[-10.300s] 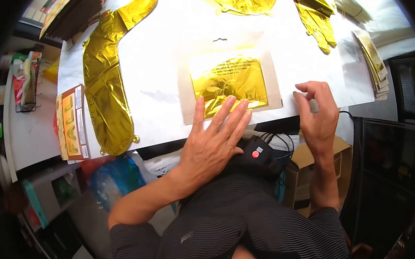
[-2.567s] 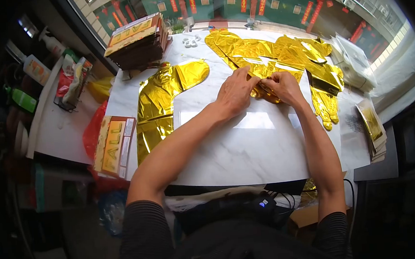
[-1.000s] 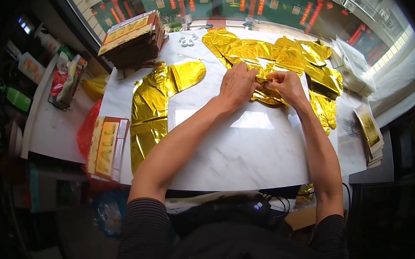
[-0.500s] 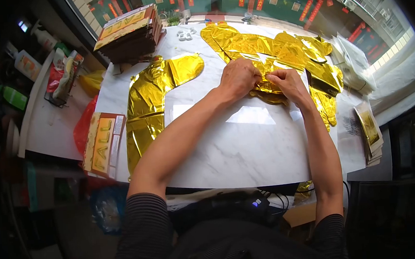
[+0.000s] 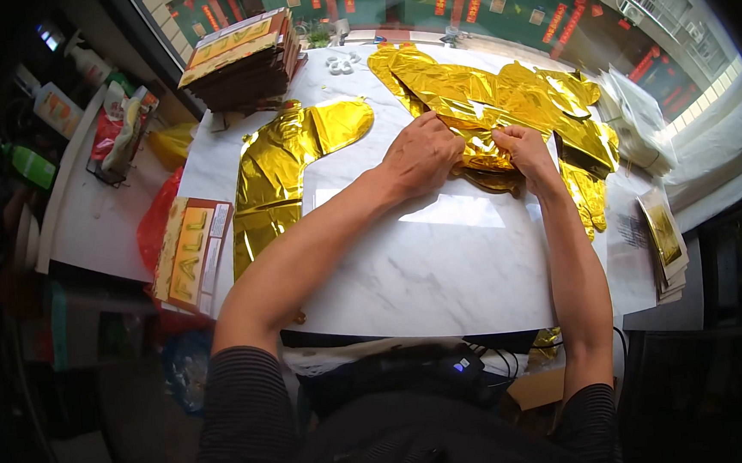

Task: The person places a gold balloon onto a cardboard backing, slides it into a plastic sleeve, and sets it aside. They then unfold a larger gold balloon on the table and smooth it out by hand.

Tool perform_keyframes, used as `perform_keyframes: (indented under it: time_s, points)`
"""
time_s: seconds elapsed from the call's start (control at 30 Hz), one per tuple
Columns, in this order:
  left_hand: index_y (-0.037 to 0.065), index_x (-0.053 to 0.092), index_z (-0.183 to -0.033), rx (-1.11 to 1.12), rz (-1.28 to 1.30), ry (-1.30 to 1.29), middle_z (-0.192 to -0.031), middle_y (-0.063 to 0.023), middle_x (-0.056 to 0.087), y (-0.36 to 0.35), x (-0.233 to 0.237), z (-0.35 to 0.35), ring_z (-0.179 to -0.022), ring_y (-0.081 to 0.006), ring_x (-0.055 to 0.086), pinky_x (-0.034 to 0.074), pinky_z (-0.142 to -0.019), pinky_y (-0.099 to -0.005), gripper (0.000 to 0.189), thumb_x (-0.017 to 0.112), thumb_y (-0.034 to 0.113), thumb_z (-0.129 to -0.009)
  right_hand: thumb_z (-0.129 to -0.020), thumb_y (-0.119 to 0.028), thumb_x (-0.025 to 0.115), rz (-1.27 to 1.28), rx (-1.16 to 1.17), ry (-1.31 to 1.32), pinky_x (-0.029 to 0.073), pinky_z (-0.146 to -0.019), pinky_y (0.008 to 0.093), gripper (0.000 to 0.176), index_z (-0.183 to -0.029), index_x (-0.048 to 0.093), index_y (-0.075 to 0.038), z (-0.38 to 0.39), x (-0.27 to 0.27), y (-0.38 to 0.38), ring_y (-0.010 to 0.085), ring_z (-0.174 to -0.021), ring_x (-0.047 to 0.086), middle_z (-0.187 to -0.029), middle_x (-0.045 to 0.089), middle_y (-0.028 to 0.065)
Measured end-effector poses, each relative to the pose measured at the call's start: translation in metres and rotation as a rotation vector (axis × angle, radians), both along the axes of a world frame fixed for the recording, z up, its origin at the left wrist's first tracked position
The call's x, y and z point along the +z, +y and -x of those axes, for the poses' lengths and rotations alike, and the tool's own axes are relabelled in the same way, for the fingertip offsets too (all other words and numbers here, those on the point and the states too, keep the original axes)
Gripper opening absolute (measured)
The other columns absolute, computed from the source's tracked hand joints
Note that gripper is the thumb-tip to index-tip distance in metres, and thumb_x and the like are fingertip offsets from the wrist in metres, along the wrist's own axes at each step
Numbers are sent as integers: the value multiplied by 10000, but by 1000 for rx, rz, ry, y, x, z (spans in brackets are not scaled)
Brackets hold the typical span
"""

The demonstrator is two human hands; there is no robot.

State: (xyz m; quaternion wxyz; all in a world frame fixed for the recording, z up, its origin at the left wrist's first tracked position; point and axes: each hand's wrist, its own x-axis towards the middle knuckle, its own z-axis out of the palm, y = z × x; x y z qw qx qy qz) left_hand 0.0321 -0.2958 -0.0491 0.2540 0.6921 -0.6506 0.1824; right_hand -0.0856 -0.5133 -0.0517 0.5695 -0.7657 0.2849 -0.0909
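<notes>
Both hands grip a folded gold foil balloon (image 5: 488,153) over the back middle of the marble-patterned table. My left hand (image 5: 424,154) is closed on its left end, back of the hand upward, fingertips mostly hidden. Thumb and fingers of my right hand (image 5: 523,154) pinch its right end, a short distance away. Just behind lies a pile of flat gold foil balloons (image 5: 516,88), crumpled and overlapping. Another flat gold foil balloon (image 5: 268,174), bent at an angle, rests left of my left forearm.
A stack of printed packages (image 5: 242,55) stands at the back left. One package lettered FALL (image 5: 190,253) lies at the left edge. Clear plastic bags (image 5: 634,118) and several flat packets (image 5: 666,241) are at the right. White small pieces (image 5: 343,63) sit near the window.
My hands have moved slightly apart, the left one a little lower, and the foil balloon between them shows more of its surface. The whole view has shifted slightly.
</notes>
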Motion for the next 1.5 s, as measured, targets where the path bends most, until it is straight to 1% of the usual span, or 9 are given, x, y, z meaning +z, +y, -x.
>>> perform_keyframes:
  time_s: [0.3, 0.7, 0.83, 0.9, 1.03, 1.17, 1.3, 1.33, 1.5]
  points:
    - [59, 690, -1011, 132, -137, 286, -892, -179, 670, -21, 2, -13, -900, -375, 665, 535, -827, -479, 155, 661, 117, -871, -950, -222, 749, 83, 150, -55, 344, -562, 239, 201, -817, 683, -87, 1, 5, 5, 30, -646, 447, -740, 577, -68]
    - [43, 726, -1017, 238, -378, 245, -1088, -189, 618, -21, 22, -11, -1051, -372, 631, 535, -855, -483, 432, 822, 404, -800, -971, -209, 721, 211, -188, -254, 434, -648, 245, 235, -1121, 752, -31, -33, 67, -62, 50, -720, 549, -900, 710, -27]
    - [31, 734, -1036, 254, -377, 258, -1110, -204, 617, -18, 26, -14, -1059, -368, 631, 536, -859, -483, 526, 826, 480, -777, -977, -200, 700, 235, -338, -325, 488, -679, 294, 230, -1033, 736, 20, -49, 79, -105, 101, -731, 579, -819, 665, -4]
    - [42, 739, -1026, 286, -386, 239, -1062, -194, 617, -19, 26, -14, -1060, -354, 624, 532, -863, -468, 520, 824, 491, -777, -986, -191, 689, -139, -381, -562, 522, -698, 311, 198, -1043, 717, -3, -54, 87, -122, 134, -742, 628, -875, 694, 25]
    - [40, 761, -931, 343, -462, 112, -973, -186, 622, -22, 34, -10, -1049, -323, 611, 525, -878, -431, 531, 819, 542, -767, -988, -163, 684, -97, -416, -572, 530, -706, 311, 157, -1037, 703, -15, -67, 96, -152, 143, -766, 643, -915, 706, 45]
    - [44, 743, -826, 269, -170, 58, -1000, -153, 646, -48, 32, -13, -1029, -321, 597, 514, -893, -399, 313, 809, 350, -811, -1011, -199, 672, 18, -236, -522, 542, -690, 286, 195, -1083, 691, -19, -75, 95, -143, 119, -736, 656, -905, 711, 26]
    - [37, 702, -1019, 174, -42, 41, -1066, -126, 648, -84, 25, -34, -1106, -315, 591, 501, -924, -401, 352, 809, 297, -807, -1000, -214, 692, 283, -130, -406, 511, -705, 240, 257, -1141, 712, 1, -77, 106, -112, 78, -781, 646, -965, 733, 12]
    - [52, 643, -1233, 153, -156, 59, -1265, -165, 615, -89, 24, -43, -1278, -368, 527, 454, -1048, -511, 561, 796, 405, -825, -1002, -225, 688, 197, -96, -442, 494, -713, 227, 278, -1146, 712, 10, -81, 105, -110, 64, -804, 636, -986, 732, 3]
    - [136, 507, -1466, 313, -251, 69, -1514, -199, 464, -94, -12, -59, -1452, -469, 336, 260, -1140, -711, 756, 626, 619, -896, -989, -266, 707, 313, -152, -373, 487, -712, 241, 327, -1167, 697, 8, -73, 128, -118, 64, -795, 611, -948, 718, -16]
